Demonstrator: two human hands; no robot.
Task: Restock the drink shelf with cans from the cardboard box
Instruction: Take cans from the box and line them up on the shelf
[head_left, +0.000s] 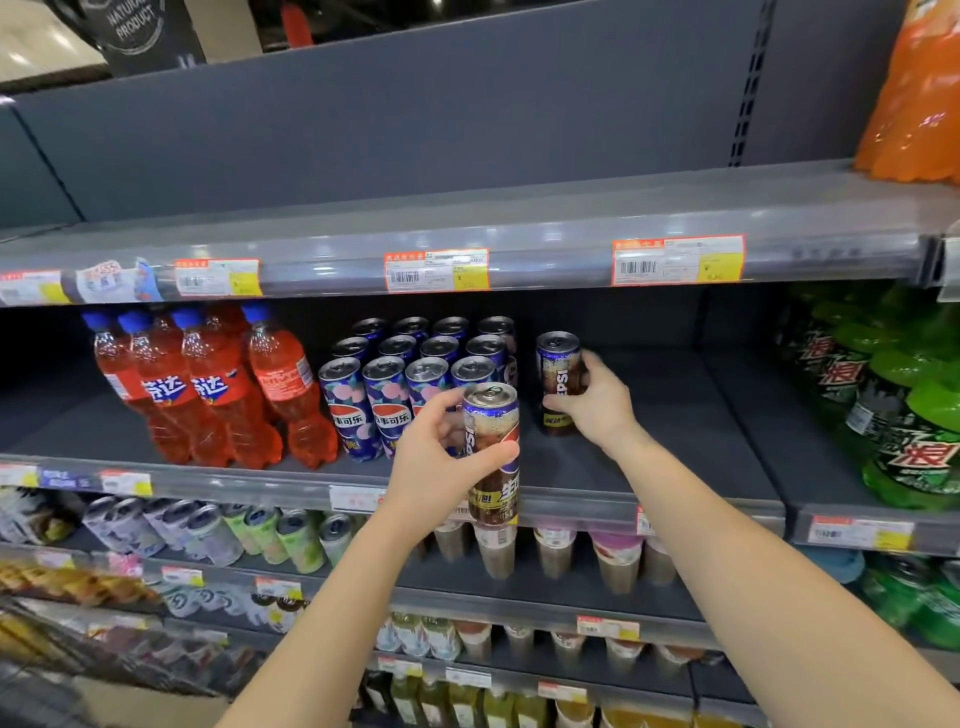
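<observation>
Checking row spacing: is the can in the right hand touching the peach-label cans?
Apart. Head view shows dark shelf between that can and the peach-label cans.

Can (558, 384) reads PEPSI; sign (136, 26), seemingly, NATURAL PRODUCT.

The held cans (493, 415) show cola-brown under blue tops, a yellow band low — the rowed cans (345, 410) are blue with pink, seemingly peach, motifs. The bottles (208, 395) are orange-red, blue-capped.
</observation>
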